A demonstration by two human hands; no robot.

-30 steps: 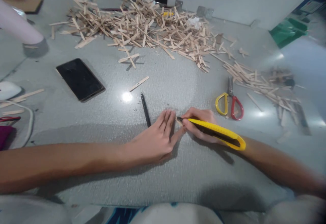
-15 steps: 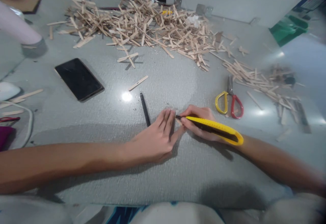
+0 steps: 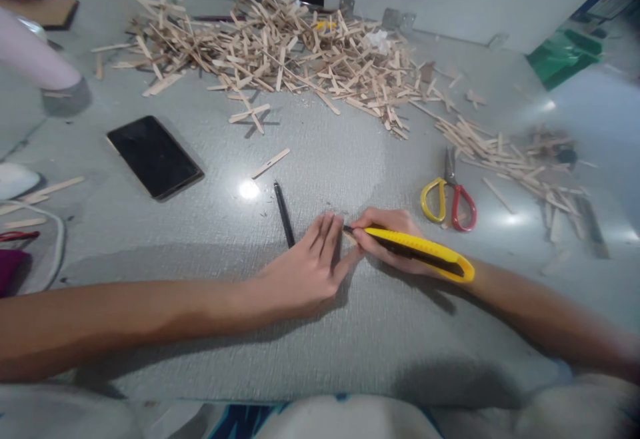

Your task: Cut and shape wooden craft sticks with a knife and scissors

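Note:
My right hand (image 3: 387, 242) is closed round a yellow utility knife (image 3: 425, 251), its black tip pointing left onto a small wooden stick piece (image 3: 351, 238) on the grey table (image 3: 350, 332). My left hand (image 3: 313, 266) lies flat with fingers stretched out and pressed down beside the knife tip, holding that stick piece against the table. Most of the piece is hidden by my fingers. A black pen (image 3: 284, 214) lies just left of my left fingers.
A big heap of wooden sticks (image 3: 280, 52) spreads across the far side, with a smaller pile (image 3: 515, 159) at right. Yellow-and-red scissors (image 3: 447, 196) lie right of my hands. A black phone (image 3: 155, 156) lies at left, a loose stick (image 3: 271, 162) nearby. A green object (image 3: 563, 59) sits far right.
The knife and my right hand have crept slightly left and up in the picture. My left hand stays pressed in the same place.

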